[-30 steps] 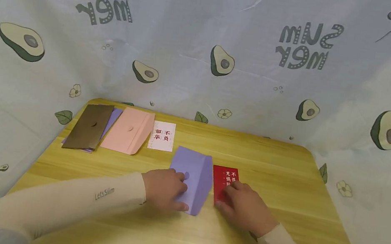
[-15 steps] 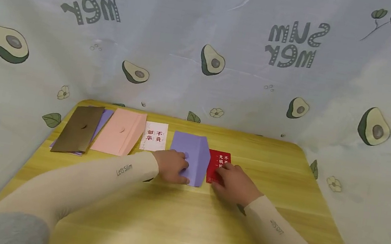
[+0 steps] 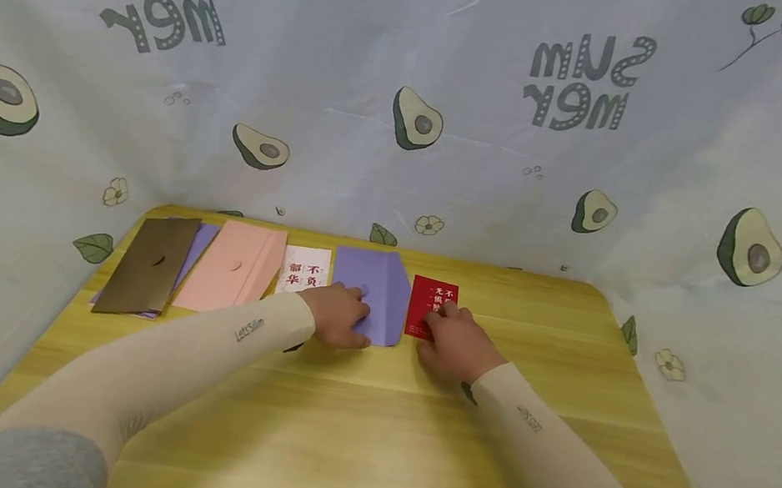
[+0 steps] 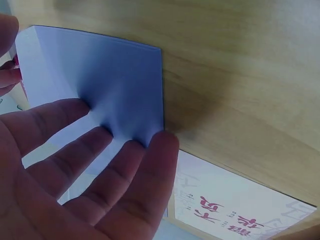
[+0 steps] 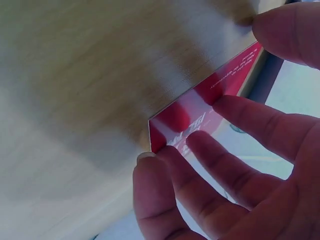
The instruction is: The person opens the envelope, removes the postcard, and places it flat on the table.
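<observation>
Pressing on purple envelope point(image 3: 382, 287) with left hand point(image 3: 336, 318), on red card point(image 3: 423, 304) with right hand point(image 3: 455, 346). Taking 12 as far edge of table point(image 3: 361, 442).

Grip: spread on both sides, fairly straight fingers, tips down on paper. No pinch visible on either. Thumbs out by the 6 o'clock edges. Can't tell pressure.

Key relation, as judged: purple envelope at 9 o'clock from red card, just beside it; can't tell if touching. Long axis 12 to 6 on both. Unfolded flap point(image 3: 398, 300) on 3 o'clock side, facing red card. From left hand, purple envelope at 1 o'clock; from right hand, red card at 11. Left hand nearer purple envelope, right hand nearer red card.

Further out toward 9, in order: white card point(image 3: 305, 267), pink envelope point(image 3: 233, 267), then brown envelope point(image 3: 149, 263) lying over purple paper point(image 3: 201, 243).

Versus earliest frame: purple envelope and red card both further toward 12, now level with white card instead of nearer 6. Purple envelope also squarer to far edge, less tilted. Same contact in both hands. Head view itself shifted a bit, so compare against white card.
</observation>
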The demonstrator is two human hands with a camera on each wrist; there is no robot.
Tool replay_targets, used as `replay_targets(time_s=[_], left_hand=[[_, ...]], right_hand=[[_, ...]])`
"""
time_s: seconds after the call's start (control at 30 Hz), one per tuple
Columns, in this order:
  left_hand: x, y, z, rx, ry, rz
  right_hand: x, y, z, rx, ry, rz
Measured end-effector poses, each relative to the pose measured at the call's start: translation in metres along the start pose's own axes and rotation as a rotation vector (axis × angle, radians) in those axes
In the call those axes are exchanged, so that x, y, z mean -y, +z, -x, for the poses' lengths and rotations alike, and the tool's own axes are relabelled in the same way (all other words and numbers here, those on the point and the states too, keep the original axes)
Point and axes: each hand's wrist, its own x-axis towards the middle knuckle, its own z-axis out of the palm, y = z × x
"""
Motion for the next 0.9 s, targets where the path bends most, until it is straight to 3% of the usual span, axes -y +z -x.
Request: replay_targets(time_s=[0.43, 0.63, 0.77, 0.9], left_hand=[[0.009, 0.007, 0.009, -0.028, 0.019, -0.031], [0.018, 0.012, 0.019, -0.118, 0.03, 0.038], [0.023, 0.017, 0.03, -0.177, -0.025, 0.074], [0.029, 0.024, 0.042, -0.294, -0.15, 0.149]], right_hand=[[0.012, -0.007, -0.001, -0.005, 0.014, -0.036], [0.021, -0.012, 0.011, -0.08, -0.02, -0.028], [0.034, -0.011, 0.024, -0.095, -0.087, -0.008], [0.051, -0.007, 0.036, -0.096, -0.147, 0.003]])
